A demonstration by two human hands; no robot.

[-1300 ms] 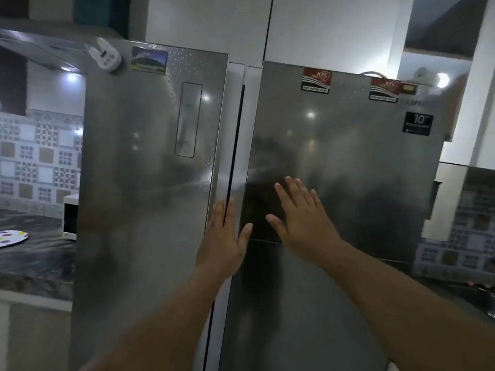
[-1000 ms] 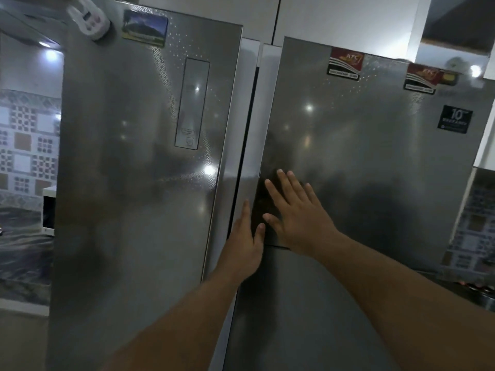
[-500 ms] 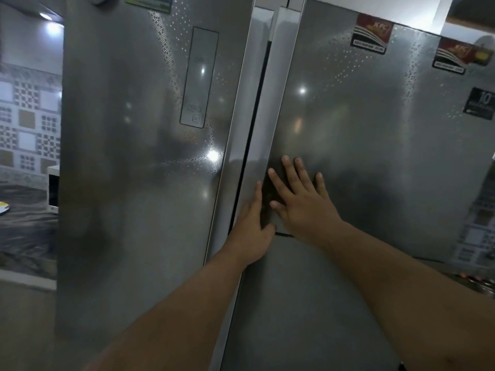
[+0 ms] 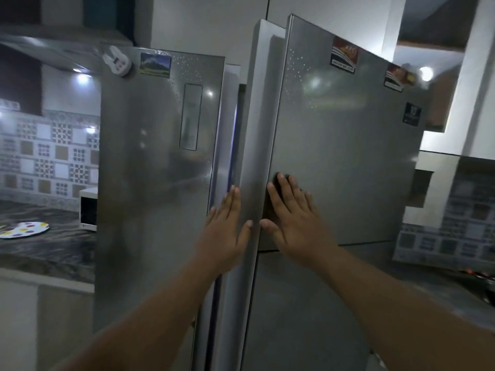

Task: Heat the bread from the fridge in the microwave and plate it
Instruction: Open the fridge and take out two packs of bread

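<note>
A steel side-by-side fridge fills the view. Its left door (image 4: 158,183) is closed. The upper right door (image 4: 342,156) stands slightly ajar, its pale side edge turned toward me and a dark gap showing beside it. My left hand (image 4: 227,226) lies with straight fingers against that side edge. My right hand (image 4: 292,218) rests flat on the door's front near the same edge. Neither hand holds anything. The bread is hidden inside the fridge. A white microwave (image 4: 88,210) peeks out behind the fridge's left side. A white plate with coloured dots (image 4: 24,229) lies on the counter.
A dark marbled counter (image 4: 48,250) runs along the left under a patterned tile wall and a range hood (image 4: 53,49). Magnets and stickers dot both doors. A lower right fridge door (image 4: 308,303) is closed. Another counter with dark items (image 4: 479,277) sits at the right.
The upper right door has swung out from the fridge, opening a gap. My left hand has shifted from the seam onto the door's side edge; my right hand stays flat on its front.
</note>
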